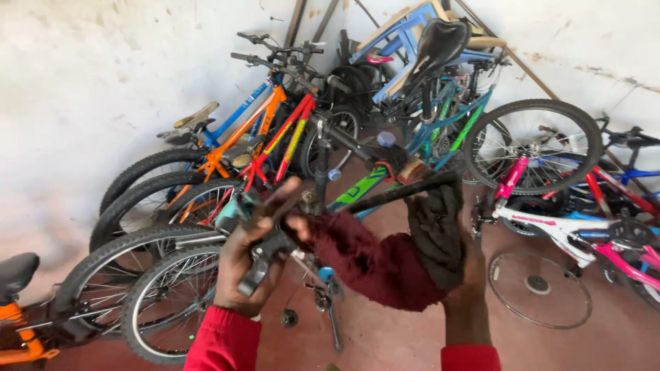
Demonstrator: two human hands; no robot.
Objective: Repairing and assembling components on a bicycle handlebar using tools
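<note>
The left hand [251, 257] is closed around a black brake lever [261, 264], with the thumb and forefinger raised toward a black handlebar [395, 194]. The right hand [447, 247] is wrapped in a dark rag [436, 230], which is closed around the bar near its end; a dark red cloth [364, 264] hangs between the two hands. The bar is held in front of the chest, above the red floor [385, 336], and slopes upward to the right.

For the wiping in hand, the following is advised as a judgement:
1. The lever is to be held firmly, so that the bar does not turn while it is rubbed.
2. The rag is to be kept fully wrapped around the tube and drawn along its length, not dabbed.
3. The hanging red cloth is to be kept clear of the stand [323, 178] and of the spokes beneath it.

Counts, as far as the view allows:
- Hands: two, both of the one person, in red sleeves.
- Cloths: two, one dark and one dark red.
- Brake lever held: one.
- Loose wheels lying on the floor: one bare rim [540, 288] at the right.
- Bicycles: about nine are leaned against the white wall [82, 89]; the row overlaps heavily, so the number is probably not exact. An orange bicycle [240, 134], a red one [289, 134] and a white and pink one [557, 227] are told apart most easily.
- Saddles raised above the row: one black saddle [436, 45].
</note>
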